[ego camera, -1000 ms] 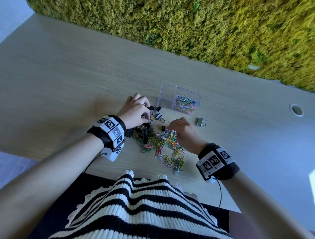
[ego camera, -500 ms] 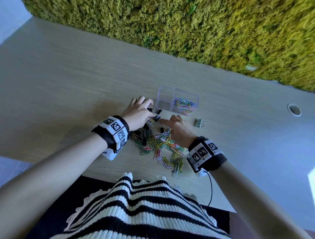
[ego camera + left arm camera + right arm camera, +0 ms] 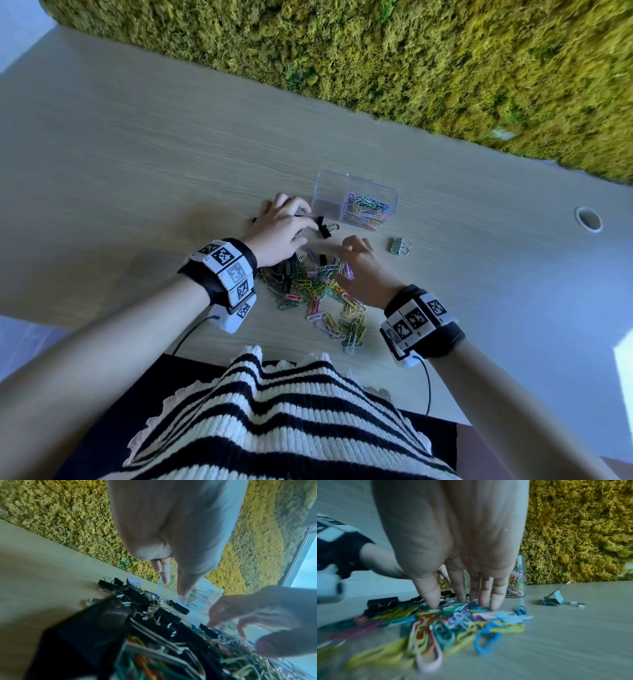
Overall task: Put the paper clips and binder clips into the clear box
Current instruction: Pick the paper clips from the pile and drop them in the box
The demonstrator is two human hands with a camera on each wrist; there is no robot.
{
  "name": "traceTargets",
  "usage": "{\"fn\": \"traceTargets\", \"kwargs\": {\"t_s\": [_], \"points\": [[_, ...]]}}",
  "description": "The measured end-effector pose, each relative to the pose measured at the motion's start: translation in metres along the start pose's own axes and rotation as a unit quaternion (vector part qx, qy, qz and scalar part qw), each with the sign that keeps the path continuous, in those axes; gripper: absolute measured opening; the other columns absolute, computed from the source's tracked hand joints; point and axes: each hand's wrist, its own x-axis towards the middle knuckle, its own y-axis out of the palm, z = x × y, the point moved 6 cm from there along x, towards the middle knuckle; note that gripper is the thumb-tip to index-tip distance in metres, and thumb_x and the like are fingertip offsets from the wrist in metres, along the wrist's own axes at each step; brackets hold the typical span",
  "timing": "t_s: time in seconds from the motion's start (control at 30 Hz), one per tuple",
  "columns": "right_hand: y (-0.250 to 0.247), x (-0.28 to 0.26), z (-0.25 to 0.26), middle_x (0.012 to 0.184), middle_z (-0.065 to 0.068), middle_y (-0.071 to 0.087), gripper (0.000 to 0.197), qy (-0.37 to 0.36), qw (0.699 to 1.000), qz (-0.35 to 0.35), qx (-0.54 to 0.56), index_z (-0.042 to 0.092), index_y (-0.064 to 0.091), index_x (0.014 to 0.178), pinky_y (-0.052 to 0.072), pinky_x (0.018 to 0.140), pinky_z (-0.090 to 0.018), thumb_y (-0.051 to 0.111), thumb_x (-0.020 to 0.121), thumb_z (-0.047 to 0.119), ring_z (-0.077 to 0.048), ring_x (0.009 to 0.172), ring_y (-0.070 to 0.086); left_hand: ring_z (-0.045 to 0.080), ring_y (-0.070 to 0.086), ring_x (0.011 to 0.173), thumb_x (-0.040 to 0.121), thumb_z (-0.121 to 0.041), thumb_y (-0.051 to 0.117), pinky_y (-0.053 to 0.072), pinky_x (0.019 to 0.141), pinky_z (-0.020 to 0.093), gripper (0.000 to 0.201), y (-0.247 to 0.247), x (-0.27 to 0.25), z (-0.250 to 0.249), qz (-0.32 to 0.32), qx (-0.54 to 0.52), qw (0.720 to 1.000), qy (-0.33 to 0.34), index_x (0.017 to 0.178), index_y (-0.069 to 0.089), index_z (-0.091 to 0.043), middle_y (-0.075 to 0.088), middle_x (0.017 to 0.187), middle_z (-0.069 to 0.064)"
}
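A clear box (image 3: 329, 187) stands past my hands, with coloured paper clips in its right compartment; it shows as well in the left wrist view (image 3: 208, 588) and the right wrist view (image 3: 521, 563). A loose heap of coloured paper clips (image 3: 322, 294) (image 3: 453, 626) lies in front of me. Black binder clips (image 3: 323, 228) (image 3: 137, 597) lie left of the heap. My left hand (image 3: 284, 226) (image 3: 174, 586) hovers over them with thumb and fingers stretched out, holding nothing I can see. My right hand (image 3: 356, 250) (image 3: 462, 601) has straight fingers with their tips down on the paper clips.
One silver binder clip (image 3: 398, 245) (image 3: 556, 599) lies alone to the right of the heap. A round cable hole (image 3: 588, 219) is set in the wooden table (image 3: 137, 164) at far right. A moss wall (image 3: 411, 68) runs along the far edge.
Half a second ago my right index finger pointed out toward the black binder clips; now the fingers are back down on the paper clip heap. My left hand has hardly shifted.
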Motion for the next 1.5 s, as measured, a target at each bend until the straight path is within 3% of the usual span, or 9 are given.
{"fn": "traceTargets", "kwargs": {"t_s": [0.13,0.3,0.47,0.6,0.73,0.87,1.0,1.23,1.5], "points": [[0.004,-0.022,-0.009,0.118,-0.007,0.047,0.045,-0.007,1.0,0.013,0.023,0.015,0.053,0.126,0.046,0.089,-0.042,0.061,0.084,0.026,-0.022,0.106,0.042,0.022,0.036,0.11,0.077,-0.035,0.071,0.028,0.091,0.04,0.024,-0.001,0.003,-0.006,-0.006,-0.005,1.0,0.017,0.1,0.068,-0.03,0.05,0.116,-0.004],[-0.011,-0.04,-0.031,0.118,-0.009,0.045,0.077,0.093,0.996,-0.004,0.001,0.007,0.05,0.122,0.045,0.092,-0.038,0.065,0.07,0.061,-0.023,0.108,0.042,0.02,0.035,0.109,0.075,-0.047,0.069,0.024,0.088,0.036,0.028,0.019,0.006,-0.025,0.041,0.029,0.998,0.05,0.097,0.067,-0.029,0.049,0.112,-0.006],[-0.009,-0.055,-0.042,0.104,-0.01,0.044,0.053,0.185,0.983,0.006,-0.013,0.009,0.053,0.099,0.044,0.079,-0.033,0.072,0.071,0.05,-0.025,0.093,0.046,0.02,0.036,0.108,0.074,-0.042,0.07,0.029,0.09,0.039,0.022,0.027,0.013,-0.033,0.064,0.07,0.994,0.047,0.089,0.063,-0.028,0.046,0.108,-0.006],[-0.003,-0.043,-0.024,0.1,-0.007,0.046,0.04,0.141,0.989,-0.004,0.055,0.008,0.059,0.096,0.046,0.077,-0.034,0.07,0.076,0.041,-0.024,0.089,0.049,0.02,0.036,0.108,0.074,-0.039,0.072,0.027,0.087,0.037,0.021,0.024,0.015,-0.036,0.062,0.094,0.991,0.067,0.085,0.062,-0.024,0.046,0.108,-0.005],[0.0,-0.035,-0.013,0.104,-0.006,0.044,0.07,0.119,0.992,0.014,0.033,0.01,0.053,0.108,0.046,0.077,-0.034,0.071,0.064,0.061,-0.021,0.093,0.044,0.023,0.039,0.102,0.068,-0.026,0.076,0.029,0.08,0.037,0.02,0.002,0.014,-0.043,-0.006,0.144,0.983,0.116,0.077,0.061,-0.017,0.049,0.104,-0.001],[0.0,-0.026,-0.002,0.106,-0.009,0.049,0.054,0.084,0.996,0.021,0.013,0.009,0.059,0.113,0.046,0.077,-0.035,0.076,0.07,0.037,-0.026,0.095,0.05,0.025,0.041,0.101,0.065,-0.02,0.078,0.03,0.078,0.039,0.019,-0.018,0.017,-0.041,-0.053,0.165,0.978,0.114,0.075,0.064,-0.013,0.052,0.103,0.002],[0.003,-0.015,-0.005,0.096,-0.009,0.059,0.031,0.078,0.997,0.011,0.015,0.009,0.066,0.107,0.05,0.07,-0.034,0.06,0.076,0.007,-0.028,0.084,0.06,0.025,0.042,0.104,0.066,-0.029,0.079,0.028,0.081,0.036,0.024,-0.017,0.023,-0.029,-0.063,0.153,0.985,0.058,0.08,0.067,-0.014,0.052,0.108,0.002],[-0.009,-0.014,-0.021,0.08,-0.009,0.069,0.016,0.121,0.988,-0.036,0.085,0.011,0.075,0.089,0.041,0.061,-0.027,0.066,0.076,0.012,-0.026,0.074,0.06,0.022,0.04,0.092,0.068,-0.027,0.077,0.032,0.077,0.036,0.022,-0.009,0.022,-0.042,-0.087,0.15,0.981,0.081,0.082,0.066,-0.015,0.05,0.095,0.001],[-0.033,-0.023,-0.046,0.067,-0.014,0.07,0.01,0.152,0.935,-0.104,0.302,0.001,0.074,0.08,0.057,0.059,-0.038,0.076,0.07,0.0,-0.024,0.052,0.062,0.025,0.049,0.092,0.072,-0.032,0.076,0.034,0.076,0.036,0.029,-0.004,0.021,-0.015,-0.086,0.12,0.989,0.003,0.093,0.066,-0.015,0.064,0.09,0.001]]}}
